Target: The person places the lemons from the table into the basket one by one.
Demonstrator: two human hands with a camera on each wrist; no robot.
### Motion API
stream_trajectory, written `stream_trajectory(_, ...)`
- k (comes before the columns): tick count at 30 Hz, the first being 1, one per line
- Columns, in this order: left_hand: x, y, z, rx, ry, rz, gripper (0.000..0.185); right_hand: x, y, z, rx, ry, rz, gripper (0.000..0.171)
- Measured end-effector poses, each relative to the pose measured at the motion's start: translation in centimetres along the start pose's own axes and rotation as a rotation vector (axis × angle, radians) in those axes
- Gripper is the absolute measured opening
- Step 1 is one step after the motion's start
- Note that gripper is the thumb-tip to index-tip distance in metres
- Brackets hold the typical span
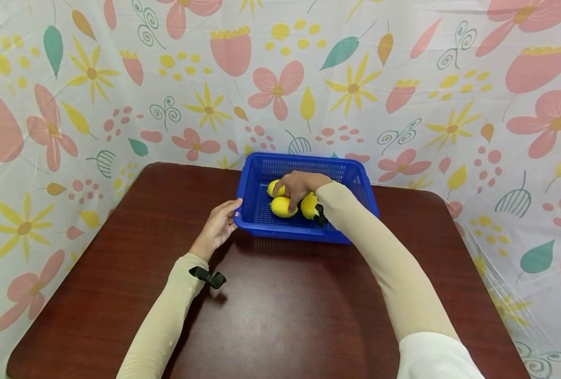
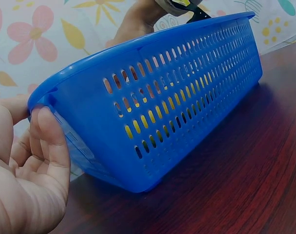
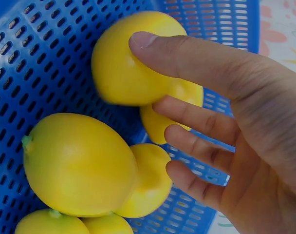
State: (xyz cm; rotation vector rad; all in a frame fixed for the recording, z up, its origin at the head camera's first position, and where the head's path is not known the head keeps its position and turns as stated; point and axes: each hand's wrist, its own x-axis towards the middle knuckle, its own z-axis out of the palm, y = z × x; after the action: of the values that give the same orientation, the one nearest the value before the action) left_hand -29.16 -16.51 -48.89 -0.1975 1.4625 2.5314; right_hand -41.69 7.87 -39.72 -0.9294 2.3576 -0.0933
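Several yellow lemons [image 3: 75, 163] with greenish stem ends lie in a blue slotted plastic basket [image 1: 304, 234]. My right hand [image 1: 304, 184] reaches down into it from above. In the right wrist view its thumb [image 3: 157, 51] lies across one lemon [image 3: 116, 70], gripping it; the index finger is hidden behind that lemon. The other fingers extend loosely near a second lemon [image 3: 153, 124] behind it. My left hand [image 1: 218, 226] holds the basket's near left corner, pinching the rim, as the left wrist view also shows.
The basket stands near the far edge of a dark reddish-brown wooden table [image 1: 280, 310]. Behind it hangs a white curtain [image 1: 275, 47] with flower and leaf prints. A black strap-mounted camera [image 1: 208, 276] sits on the left wrist.
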Motion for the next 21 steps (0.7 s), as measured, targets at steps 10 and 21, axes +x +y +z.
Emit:
stream_trajectory(10,-0.1,0.2,0.3,0.01,0.001,-0.007,0.02,-2.9,0.6,-0.6,0.097,0.095,-0.002,0.061)
stream_trajectory(21,-0.3,0.5,0.3,0.035,0.01,-0.007,0.018,-7.9,1.4,-0.3,0.099,0.327,-0.043,0.049)
